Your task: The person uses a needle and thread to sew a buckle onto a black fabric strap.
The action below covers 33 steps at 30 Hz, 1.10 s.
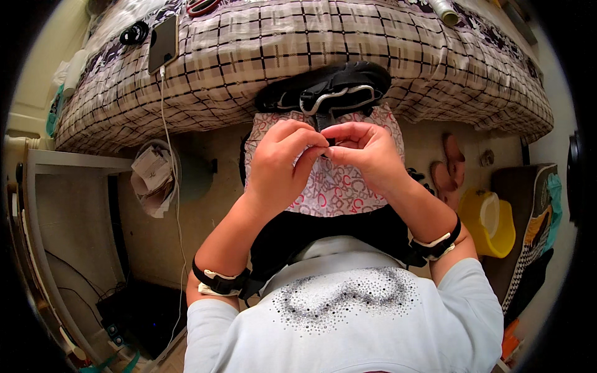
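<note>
My left hand (285,158) and my right hand (368,154) meet in front of me above my lap, both with fingertips pinched together. Whatever lies between the fingertips is too small or hidden to make out. A black strap (324,119) runs down toward the fingers from a black fabric item with grey-white piping (348,84), perhaps a bag, which rests at the bed's edge. Under both hands a white cloth with pink and grey letter shapes (323,189) covers my lap.
The bed with a checked cover (217,81) spans the far side, holding a phone (163,45) on a white cable (168,124), red-handled scissors (202,6) and a spool (445,12). A bin (193,177) stands left; a yellow basin (502,233) and slippers (444,177) sit right.
</note>
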### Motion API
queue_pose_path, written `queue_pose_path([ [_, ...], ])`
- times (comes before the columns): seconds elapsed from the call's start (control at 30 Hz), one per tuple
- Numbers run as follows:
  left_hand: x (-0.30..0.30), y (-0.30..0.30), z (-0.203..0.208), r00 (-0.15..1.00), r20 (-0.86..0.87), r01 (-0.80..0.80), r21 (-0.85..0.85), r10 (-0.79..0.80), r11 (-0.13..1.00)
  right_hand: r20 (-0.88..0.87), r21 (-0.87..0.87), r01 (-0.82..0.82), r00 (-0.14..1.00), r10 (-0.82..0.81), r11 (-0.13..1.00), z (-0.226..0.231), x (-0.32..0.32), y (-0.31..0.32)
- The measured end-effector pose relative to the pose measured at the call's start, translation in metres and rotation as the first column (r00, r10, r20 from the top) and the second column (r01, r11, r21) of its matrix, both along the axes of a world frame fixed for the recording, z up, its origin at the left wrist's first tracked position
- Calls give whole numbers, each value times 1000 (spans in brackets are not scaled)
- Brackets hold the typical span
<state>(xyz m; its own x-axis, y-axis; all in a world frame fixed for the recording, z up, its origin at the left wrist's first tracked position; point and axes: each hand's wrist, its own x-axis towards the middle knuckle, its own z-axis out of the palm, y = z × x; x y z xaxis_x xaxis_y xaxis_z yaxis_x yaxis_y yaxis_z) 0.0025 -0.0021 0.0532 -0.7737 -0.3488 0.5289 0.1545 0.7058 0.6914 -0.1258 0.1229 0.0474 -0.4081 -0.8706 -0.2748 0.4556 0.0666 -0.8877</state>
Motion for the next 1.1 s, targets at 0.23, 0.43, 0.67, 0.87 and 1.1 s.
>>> queue_pose_path([
  [0.23,8,0,27,959,-258,125,15,-117,992,-53,17,13,999,-12,1000,-1,3,1],
  [0.43,55,-26,32,948,-165,299,758,-273,580,-201,-24,149,968,-151,988,1,1,7],
  [0.67,168,-139,-47,369,337,-921,6,867,389,-290,-114,245,919,-268,963,-9,-3,20],
  [0.87,82,-61,-15,842,197,-499,-71,503,863,-336,-135,236,903,-269,962,-8,1,18],
  [1.1,3,15,1,994,77,-71,-105,79,992,-367,-102,216,899,-238,971,-1,5,18],
])
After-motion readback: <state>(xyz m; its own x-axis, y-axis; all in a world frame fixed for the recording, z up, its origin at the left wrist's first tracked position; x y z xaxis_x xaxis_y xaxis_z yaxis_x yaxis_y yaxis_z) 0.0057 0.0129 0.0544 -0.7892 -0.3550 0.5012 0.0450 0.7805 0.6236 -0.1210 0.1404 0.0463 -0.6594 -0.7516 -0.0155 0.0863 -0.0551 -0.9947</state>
